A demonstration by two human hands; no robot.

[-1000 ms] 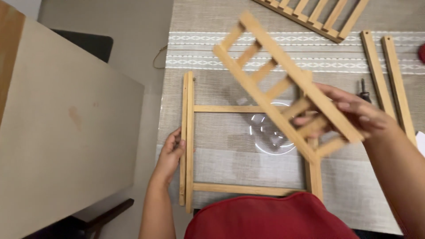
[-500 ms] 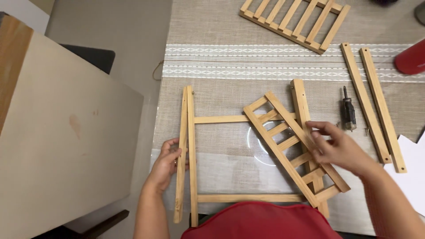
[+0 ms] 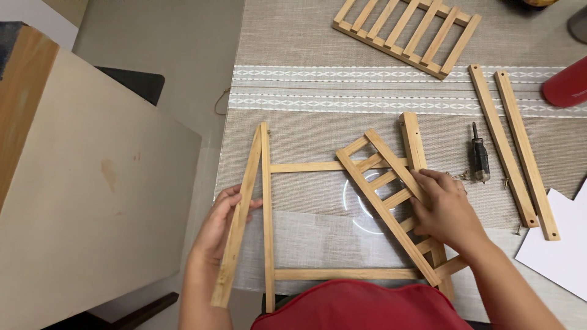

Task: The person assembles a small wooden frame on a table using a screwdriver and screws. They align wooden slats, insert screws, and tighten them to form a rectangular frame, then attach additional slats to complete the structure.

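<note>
Right hand [image 3: 445, 211] lies flat on the small slatted light-wood ladder panel [image 3: 391, 198], fingers spread, pressing rather than clenched. The panel rests diagonally on the rectangular light-wood frame [image 3: 333, 275], long axis running upper-left to lower-right, mostly left of and under the palm. Left hand [image 3: 219, 225] curls around a loose light-wood slat [image 3: 239, 214], leaning against the frame's left rail. A dark-handled screwdriver [image 3: 479, 159] lies just right, on the grey woven table runner [image 3: 306, 85].

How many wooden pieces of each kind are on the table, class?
Slatted wooden ladder-like panels: 2
Loose long wooden strips: 3
Rectangular wooden frame: 1
Total: 6
</note>
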